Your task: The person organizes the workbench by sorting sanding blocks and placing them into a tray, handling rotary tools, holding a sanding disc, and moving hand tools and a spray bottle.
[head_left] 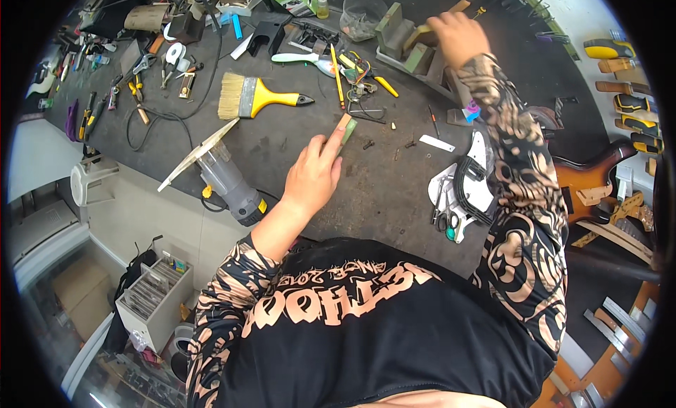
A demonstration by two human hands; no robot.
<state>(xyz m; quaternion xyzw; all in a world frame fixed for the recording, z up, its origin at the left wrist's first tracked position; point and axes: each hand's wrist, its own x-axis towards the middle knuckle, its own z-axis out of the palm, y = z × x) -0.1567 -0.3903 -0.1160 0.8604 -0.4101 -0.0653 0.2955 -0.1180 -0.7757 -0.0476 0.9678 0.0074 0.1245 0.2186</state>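
My left hand (313,170) is closed round a small block (345,130) with a tan top and a green side, held above the middle of the workbench. At the far right, my right hand (461,40) reaches over a grey metal vise-like fixture (401,61). Its fingers curl down beside a tan-edged piece (420,36) there; what they grip is partly hidden. A green-faced block (417,58) sits in that fixture, under the hand. Left of the held block lies a wide paintbrush (278,99) with a yellow handle.
A grey power tool (236,186) with a flat base hangs at the bench's near left edge. A yellow pencil (337,77), wired parts and screws lie mid-bench. Scissors (451,228) rest on a white-and-black device at right. Beyond it is a sunburst guitar body (581,175).
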